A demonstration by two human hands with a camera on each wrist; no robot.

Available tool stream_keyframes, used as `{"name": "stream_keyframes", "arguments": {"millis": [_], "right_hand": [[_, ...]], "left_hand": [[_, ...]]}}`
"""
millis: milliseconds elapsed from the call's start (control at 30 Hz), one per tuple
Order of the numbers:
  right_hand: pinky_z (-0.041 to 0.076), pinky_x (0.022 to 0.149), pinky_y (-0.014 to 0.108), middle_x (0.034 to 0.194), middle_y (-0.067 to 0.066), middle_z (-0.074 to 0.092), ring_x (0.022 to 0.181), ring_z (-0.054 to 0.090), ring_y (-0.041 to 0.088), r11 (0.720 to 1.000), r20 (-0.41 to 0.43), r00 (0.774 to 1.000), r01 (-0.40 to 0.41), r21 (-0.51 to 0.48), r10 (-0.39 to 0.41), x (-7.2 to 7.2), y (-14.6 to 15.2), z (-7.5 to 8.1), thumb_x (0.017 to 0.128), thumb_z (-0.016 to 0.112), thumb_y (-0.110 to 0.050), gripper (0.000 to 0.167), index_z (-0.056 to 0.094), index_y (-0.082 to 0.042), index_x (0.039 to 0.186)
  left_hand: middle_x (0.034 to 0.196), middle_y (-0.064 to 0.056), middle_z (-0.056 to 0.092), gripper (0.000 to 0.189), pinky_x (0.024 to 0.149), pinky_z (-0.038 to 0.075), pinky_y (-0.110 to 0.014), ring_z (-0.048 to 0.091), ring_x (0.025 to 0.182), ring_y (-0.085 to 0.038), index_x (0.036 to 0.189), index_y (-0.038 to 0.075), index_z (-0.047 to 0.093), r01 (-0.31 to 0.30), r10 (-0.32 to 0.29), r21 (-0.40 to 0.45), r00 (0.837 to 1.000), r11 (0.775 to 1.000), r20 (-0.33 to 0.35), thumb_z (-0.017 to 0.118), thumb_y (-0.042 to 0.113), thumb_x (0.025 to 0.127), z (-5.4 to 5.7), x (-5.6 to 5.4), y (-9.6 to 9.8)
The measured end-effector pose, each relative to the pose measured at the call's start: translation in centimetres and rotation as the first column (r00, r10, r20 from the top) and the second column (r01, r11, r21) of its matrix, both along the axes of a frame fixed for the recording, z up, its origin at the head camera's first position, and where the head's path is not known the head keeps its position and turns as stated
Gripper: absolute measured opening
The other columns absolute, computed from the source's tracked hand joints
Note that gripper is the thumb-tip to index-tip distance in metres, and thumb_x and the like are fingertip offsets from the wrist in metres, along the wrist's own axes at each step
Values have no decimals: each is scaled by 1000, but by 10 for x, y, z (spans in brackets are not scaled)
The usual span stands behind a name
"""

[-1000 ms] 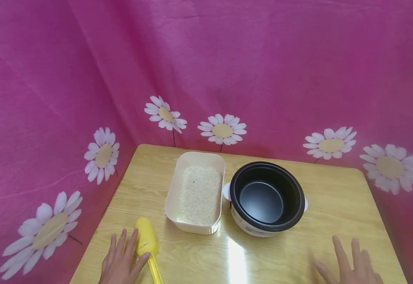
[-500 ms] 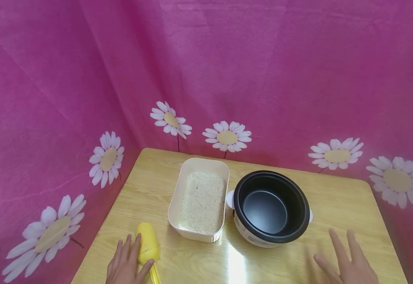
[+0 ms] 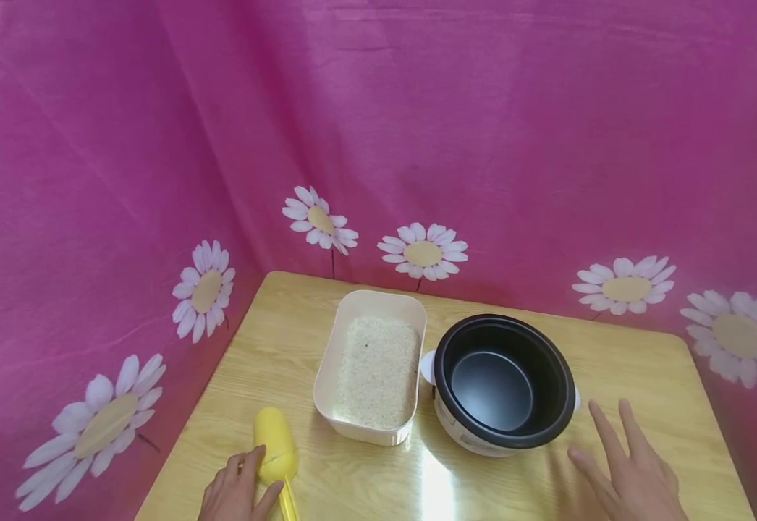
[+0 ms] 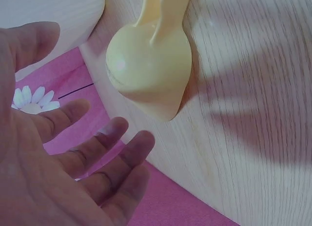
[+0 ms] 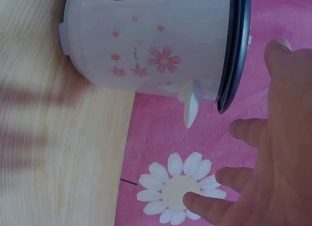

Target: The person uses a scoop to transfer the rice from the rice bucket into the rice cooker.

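Observation:
A yellow scoop (image 3: 276,445) lies on the table at the front left, its handle toward the person. My left hand (image 3: 231,492) hovers just left of it, holding nothing; the left wrist view shows loosely bent fingers (image 4: 105,182) apart from the scoop (image 4: 151,70). To the right is a white rice cooker (image 5: 146,45) with pink flowers on its side, a side handle (image 5: 191,104) and a black inner pot (image 3: 492,391) with nothing in it. My right hand (image 3: 639,477) is in the air right of the cooker, fingers spread and holding nothing.
A cream rectangular tub (image 3: 328,362) of rice (image 3: 378,373) stands left of the cooker, close beside its left handle (image 3: 427,367). Pink cloth (image 3: 483,130) with white daisies surrounds the wooden table (image 3: 274,325) at the back and sides.
My right hand has moved forward and left, closer to the cooker. The left hand's fingers have bent a little beside the scoop. The head view has shifted slightly.

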State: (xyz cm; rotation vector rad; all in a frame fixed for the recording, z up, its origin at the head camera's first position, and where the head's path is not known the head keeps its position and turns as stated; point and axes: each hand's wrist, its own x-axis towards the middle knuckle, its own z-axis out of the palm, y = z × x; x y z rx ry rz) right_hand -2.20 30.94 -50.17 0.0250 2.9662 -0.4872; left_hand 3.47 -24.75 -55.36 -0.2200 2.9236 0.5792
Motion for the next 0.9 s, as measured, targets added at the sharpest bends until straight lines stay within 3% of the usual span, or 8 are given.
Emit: {"name": "stream_keyframes", "arguments": {"millis": [167,367,633,900], "right_hand": [[30,91,84,169,33,2,131,36,70,999,-35,999,-9,-30,8,-5,-3,3,104,50,-56,83,11,-16,166],[27,94,80,170,33,2,130,34,75,997,-32,999,-12,-78,10,-12,-5,6,106,47,-52,80,8,-17,167],[23,95,79,168,34,10,132,34,73,985,-81,997,-29,-171,15,-18,-11,4,109,44,-43,73,9,-14,167],[23,94,78,165,35,21,132,38,70,972,-148,989,-37,-232,2,-22,-19,-5,110,44,-36,66,16,-13,166]], "left_hand": [[108,-12,63,58,78,54,-49,63,91,-25,122,1,58,-29,27,23,997,999,79,72,49,92,-4,-3,0],[90,-2,52,48,66,40,-30,48,77,-16,106,3,56,-74,64,76,990,994,129,73,46,92,-13,-2,3],[83,1,47,41,61,36,-26,45,70,-13,94,9,54,-103,92,62,983,993,159,73,44,91,-25,1,4],[80,1,47,40,59,37,-27,45,67,-13,88,10,52,-95,84,56,982,994,168,73,44,91,-36,2,6]]}}
